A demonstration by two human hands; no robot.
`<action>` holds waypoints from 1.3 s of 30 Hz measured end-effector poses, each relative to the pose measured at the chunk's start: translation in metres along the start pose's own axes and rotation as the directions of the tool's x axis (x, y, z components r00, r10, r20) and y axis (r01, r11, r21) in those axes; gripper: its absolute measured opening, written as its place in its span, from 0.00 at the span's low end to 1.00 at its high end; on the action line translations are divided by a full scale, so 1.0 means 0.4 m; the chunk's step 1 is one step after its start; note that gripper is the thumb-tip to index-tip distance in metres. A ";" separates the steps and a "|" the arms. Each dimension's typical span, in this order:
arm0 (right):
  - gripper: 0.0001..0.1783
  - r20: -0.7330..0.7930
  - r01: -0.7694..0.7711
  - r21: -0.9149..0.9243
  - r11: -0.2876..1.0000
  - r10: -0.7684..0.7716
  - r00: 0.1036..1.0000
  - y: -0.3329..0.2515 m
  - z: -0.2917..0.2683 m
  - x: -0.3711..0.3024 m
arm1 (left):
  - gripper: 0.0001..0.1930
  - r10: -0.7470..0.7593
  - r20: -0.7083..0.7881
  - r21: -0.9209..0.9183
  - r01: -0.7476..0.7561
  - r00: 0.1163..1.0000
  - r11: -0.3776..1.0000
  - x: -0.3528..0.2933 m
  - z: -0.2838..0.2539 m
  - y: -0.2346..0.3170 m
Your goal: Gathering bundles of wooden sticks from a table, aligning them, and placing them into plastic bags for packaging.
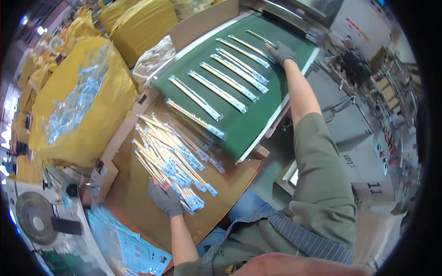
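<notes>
Chopstick packets [169, 158]: some heaped near you, others left on the far belt [248, 126].
Your left hand [165, 198], right hand [282, 54]: cannot tell whether gripping.

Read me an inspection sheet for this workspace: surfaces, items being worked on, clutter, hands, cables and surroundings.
Surface: green belt beside and beyond a brown tabletop.
Job's things: wrapped stick packets spaced across the belt; an untidy packet pile on the tabletop.
Clutter: flat blue packages at lower left; an open yellow bag holding crumpled blue and clear wrapping.
Hands: both in grey gloves; left hand at the pile's near end, right hand near the belt's far packets, contact unclear.
Cables: cannot tell; the machinery at right is too indistinct.
Surroundings: grey machine cabinet at right, dark disc at lower left.
</notes>
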State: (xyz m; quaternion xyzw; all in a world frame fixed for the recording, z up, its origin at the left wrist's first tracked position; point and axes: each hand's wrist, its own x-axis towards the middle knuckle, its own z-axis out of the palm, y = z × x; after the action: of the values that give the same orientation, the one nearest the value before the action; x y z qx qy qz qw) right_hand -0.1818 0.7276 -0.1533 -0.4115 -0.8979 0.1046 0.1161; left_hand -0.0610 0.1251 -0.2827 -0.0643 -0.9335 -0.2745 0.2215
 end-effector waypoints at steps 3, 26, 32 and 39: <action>0.45 0.069 0.445 0.128 0.886 -0.456 0.887 -0.072 0.043 -0.055 | 0.25 0.011 -0.011 0.004 -0.011 1.000 1.000 -0.003 -0.014 -0.001; 0.54 0.302 0.382 0.331 0.863 -0.481 0.823 -0.652 0.294 -0.922 | 0.36 -0.357 0.733 -0.672 0.698 0.579 -0.247 0.189 -0.042 0.007; 0.34 0.652 -0.148 0.739 0.658 -0.641 0.406 -0.670 0.263 -1.064 | 0.41 -0.467 0.659 -0.685 0.727 0.589 -0.050 0.176 0.027 -0.093; 0.27 0.360 -0.469 0.877 0.105 -0.790 0.496 -0.664 0.125 -1.147 | 0.29 -0.480 0.435 -0.830 0.546 0.762 0.114 0.171 -0.174 0.016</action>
State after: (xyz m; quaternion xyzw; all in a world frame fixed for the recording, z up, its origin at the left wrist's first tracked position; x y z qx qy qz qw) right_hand -0.0952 0.2029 -0.1819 0.0205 -0.5543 0.8280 -0.0826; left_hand -0.0943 0.0929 -0.1967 0.1389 -0.5685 -0.8108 0.0070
